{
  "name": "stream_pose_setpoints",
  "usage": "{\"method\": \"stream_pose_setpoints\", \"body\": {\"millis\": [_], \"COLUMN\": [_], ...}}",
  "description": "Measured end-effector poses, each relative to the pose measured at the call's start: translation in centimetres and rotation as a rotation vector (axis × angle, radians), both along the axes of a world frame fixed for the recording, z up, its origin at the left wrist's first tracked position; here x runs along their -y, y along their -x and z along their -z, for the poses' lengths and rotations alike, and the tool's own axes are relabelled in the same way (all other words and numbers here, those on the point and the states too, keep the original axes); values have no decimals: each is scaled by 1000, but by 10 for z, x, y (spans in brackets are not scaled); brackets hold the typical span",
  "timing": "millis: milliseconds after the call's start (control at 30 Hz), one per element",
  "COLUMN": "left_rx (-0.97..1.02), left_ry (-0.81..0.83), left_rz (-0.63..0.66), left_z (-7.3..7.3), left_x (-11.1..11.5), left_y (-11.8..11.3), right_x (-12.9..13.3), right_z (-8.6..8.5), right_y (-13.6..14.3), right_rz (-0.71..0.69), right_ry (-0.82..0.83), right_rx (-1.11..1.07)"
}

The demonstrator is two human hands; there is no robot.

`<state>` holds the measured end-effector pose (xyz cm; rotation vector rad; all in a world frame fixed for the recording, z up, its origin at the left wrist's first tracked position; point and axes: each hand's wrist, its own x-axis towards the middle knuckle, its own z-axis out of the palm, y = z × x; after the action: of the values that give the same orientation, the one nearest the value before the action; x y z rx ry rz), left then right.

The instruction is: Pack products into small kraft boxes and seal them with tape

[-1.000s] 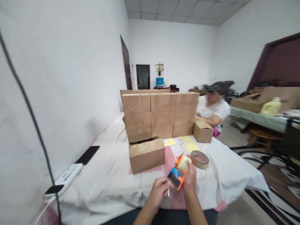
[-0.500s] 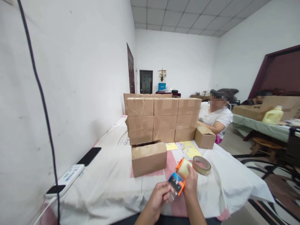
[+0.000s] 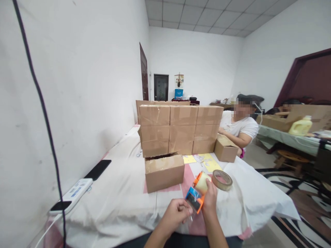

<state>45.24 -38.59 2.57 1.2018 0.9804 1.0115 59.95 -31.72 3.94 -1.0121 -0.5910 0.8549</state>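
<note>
The table (image 3: pixel 269 198) is covered with a white cloth (image 3: pixel 116 206) which has pink patches. On its left side there lie a white power strip (image 3: pixel 79 188) and, just beside it, a black flat device (image 3: pixel 98 169), while a stack of cardboard boxes (image 3: pixel 181 132) stands at the far middle. Nearer than the stack there is a partly open box (image 3: pixel 164 175), and to the right are yellow sheets (image 3: pixel 211 164), a roll of tape (image 3: pixel 229 183) and a smaller-looking box (image 3: pixel 225 152).

My left hand (image 3: pixel 179 210), fingers curled, thumb and fingertips pinched; forearm angled in from below. My right hand (image 3: pixel 210 197) raised close by, not touching it, fingers closed in a grip, thumb up, forearm slanting up-left.
</note>
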Motion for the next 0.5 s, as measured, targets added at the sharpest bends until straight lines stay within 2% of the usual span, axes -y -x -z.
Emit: {"method": "stream_pose_setpoints", "body": {"millis": [167, 367, 500], "left_rx": [-141, -266, -348], "left_ry": [-6, -1, -71], "left_rz": [-31, -40, -157], "left_z": [-4, -1, 3], "left_x": [2, 3, 5], "left_y": [-1, -2, -1], "right_x": [8, 19, 23], "right_z": [-11, -23, -27], "right_y": [4, 5, 7], "right_rz": [19, -21, -80], "right_ry": [58, 52, -44], "right_rx": [-53, 21, 73]}}
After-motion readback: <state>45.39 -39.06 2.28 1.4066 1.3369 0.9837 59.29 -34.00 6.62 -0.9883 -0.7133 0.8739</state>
